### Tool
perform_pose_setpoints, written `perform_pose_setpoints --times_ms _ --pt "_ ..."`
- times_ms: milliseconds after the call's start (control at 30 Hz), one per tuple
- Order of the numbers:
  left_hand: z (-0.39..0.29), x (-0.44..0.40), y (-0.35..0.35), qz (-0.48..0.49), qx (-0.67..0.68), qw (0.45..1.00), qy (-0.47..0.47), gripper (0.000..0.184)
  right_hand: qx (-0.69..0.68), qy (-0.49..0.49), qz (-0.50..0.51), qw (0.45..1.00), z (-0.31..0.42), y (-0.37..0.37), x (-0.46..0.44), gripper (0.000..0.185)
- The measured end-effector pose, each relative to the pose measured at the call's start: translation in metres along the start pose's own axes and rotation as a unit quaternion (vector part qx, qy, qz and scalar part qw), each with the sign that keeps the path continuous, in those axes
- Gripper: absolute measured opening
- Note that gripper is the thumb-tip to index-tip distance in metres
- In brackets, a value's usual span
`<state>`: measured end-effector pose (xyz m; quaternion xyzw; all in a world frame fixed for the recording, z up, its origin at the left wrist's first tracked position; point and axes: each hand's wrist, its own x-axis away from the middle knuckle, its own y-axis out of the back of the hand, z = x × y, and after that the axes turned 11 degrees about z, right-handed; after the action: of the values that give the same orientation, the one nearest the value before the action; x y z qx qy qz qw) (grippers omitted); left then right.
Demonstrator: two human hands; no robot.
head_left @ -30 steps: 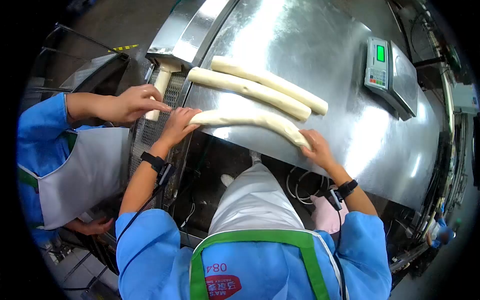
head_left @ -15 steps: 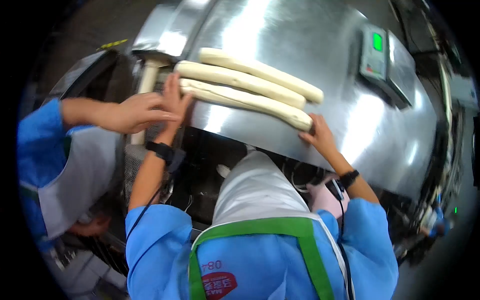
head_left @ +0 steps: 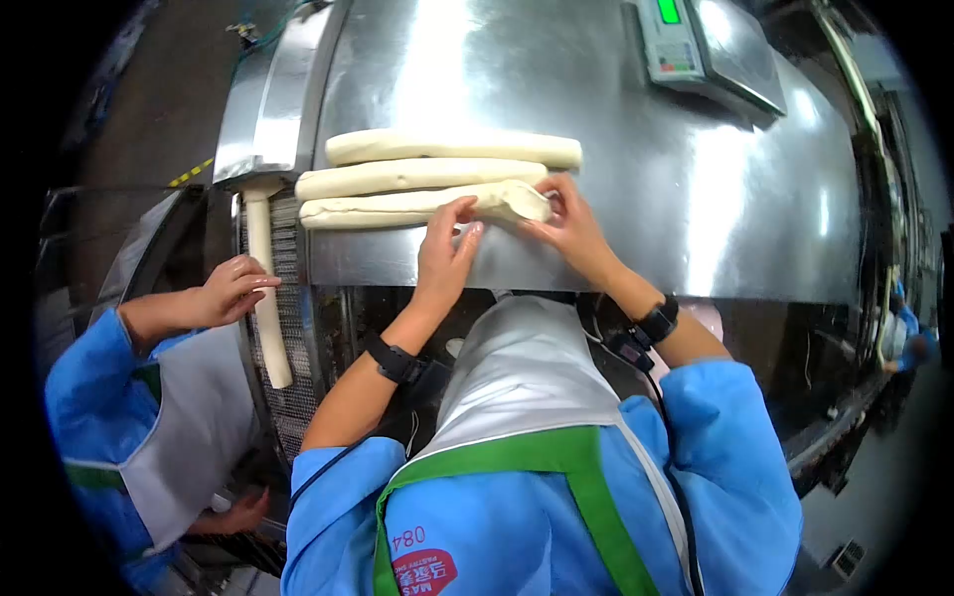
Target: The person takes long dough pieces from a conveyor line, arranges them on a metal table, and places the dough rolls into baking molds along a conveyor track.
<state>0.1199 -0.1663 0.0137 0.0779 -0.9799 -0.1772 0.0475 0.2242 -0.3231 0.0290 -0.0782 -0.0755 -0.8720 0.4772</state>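
Note:
Three long pale dough rolls lie side by side on the steel table: a far roll (head_left: 452, 148), a middle roll (head_left: 417, 178) and a near roll (head_left: 383, 209). My right hand (head_left: 574, 230) grips the right end of the near roll, where the dough looks turned up or folded. A short way left along the same roll, my left hand (head_left: 447, 248) has thumb and fingers bent against its front side. The fingers partly cover the dough there. Both wrists carry black straps with small devices.
At the left, a thinner dough strip (head_left: 260, 248) comes from a steel machine housing (head_left: 270, 109) onto a mesh conveyor (head_left: 290, 298). A co-worker's hand (head_left: 237, 290) is beside that strip. A digital scale (head_left: 676, 45) stands on the steel table (head_left: 636, 228) at the back right.
My left hand has moved from the near roll's left end toward its right end. That right end now looks turned up in my right hand. The co-worker's hand has drawn back over the conveyor.

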Motion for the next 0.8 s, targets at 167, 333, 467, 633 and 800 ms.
perform_pose_setpoints --times_ms 167,333,467,633,800 --pt "0.052 0.013 0.050 -0.353 -0.147 0.903 0.195 0.043 0.011 -0.010 -0.027 1.000 -0.033 0.011 0.010 0.045" --pt "0.108 0.002 0.108 -0.393 -0.029 0.879 0.268 0.043 0.233 -0.044 -0.029 0.971 -0.058 0.019 0.018 0.043" --pt "0.100 0.014 0.102 -0.405 -0.044 0.903 0.139 0.029 0.313 -0.029 -0.021 0.949 -0.058 0.016 0.008 0.036" --pt "0.074 0.032 0.079 -0.401 -0.145 0.904 0.028 0.026 0.249 -0.109 0.005 0.962 -0.044 0.013 0.007 0.036" --pt "0.076 0.030 0.083 -0.426 -0.133 0.894 0.023 0.026 0.368 -0.023 0.004 0.929 -0.045 0.020 0.004 0.038"
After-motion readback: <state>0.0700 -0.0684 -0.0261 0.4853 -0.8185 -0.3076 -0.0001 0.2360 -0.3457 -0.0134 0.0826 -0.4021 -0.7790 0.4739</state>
